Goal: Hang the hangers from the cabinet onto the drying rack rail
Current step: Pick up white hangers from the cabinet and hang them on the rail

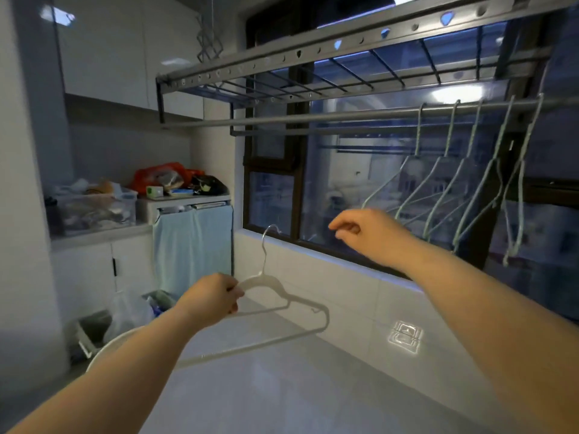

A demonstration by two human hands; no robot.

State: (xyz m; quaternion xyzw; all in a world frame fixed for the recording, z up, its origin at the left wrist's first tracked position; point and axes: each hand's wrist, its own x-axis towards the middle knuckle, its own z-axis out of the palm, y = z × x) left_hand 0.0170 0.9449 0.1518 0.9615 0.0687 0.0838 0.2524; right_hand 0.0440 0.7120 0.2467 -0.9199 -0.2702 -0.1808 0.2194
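My left hand grips a white hanger by its left shoulder, low and centre, with the metal hook pointing up. My right hand hovers higher, to the right, fingers loosely curled and holding nothing, below the drying rack rail. The rail is a grey horizontal bar running across the window. Several pale green hangers hang from its right part, just right of my right hand.
A perforated rack frame with a wire grid sits above the rail. A white cabinet stands at the left, its counter crowded with a clear bin and bags. A blue towel hangs beside it. A white tub's rim lies low left.
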